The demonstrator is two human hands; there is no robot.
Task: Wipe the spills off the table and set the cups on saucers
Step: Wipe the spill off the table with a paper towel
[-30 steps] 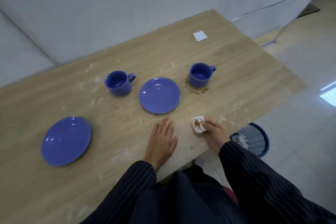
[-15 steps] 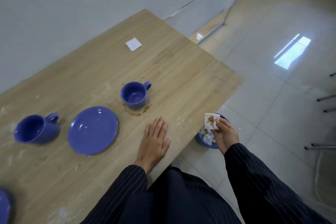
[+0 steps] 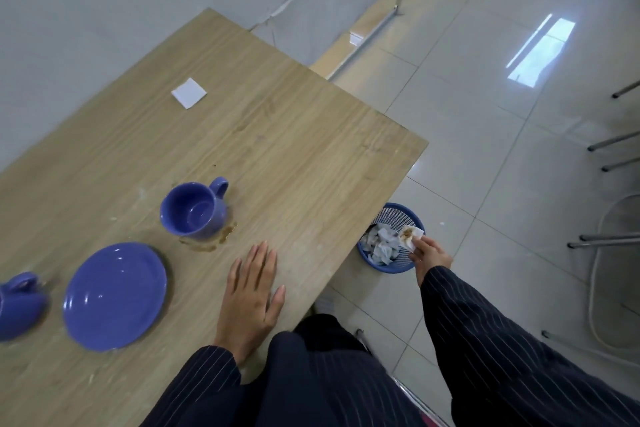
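My right hand point(image 3: 428, 252) pinches a stained white tissue point(image 3: 411, 236) over the blue mesh waste basket point(image 3: 398, 213) on the floor beside the table. My left hand point(image 3: 251, 291) lies flat and open on the wooden table point(image 3: 294, 156) near its front edge. A blue cup point(image 3: 194, 210) stands on the table with a brown spill point(image 3: 213, 241) around its base. A blue saucer point(image 3: 116, 295) lies to the left of my left hand. A second blue cup point(image 3: 19, 303) is cut off at the left edge.
A clean white square tissue point(image 3: 188, 92) lies at the far side of the table. The basket holds several crumpled tissues. Metal chair legs point(image 3: 609, 142) stand on the tiled floor at the right. A white wall runs behind the table.
My right hand has carried the stained tissue off the table and down over the waste basket. The view has turned right; my left hand has stayed flat on the table.
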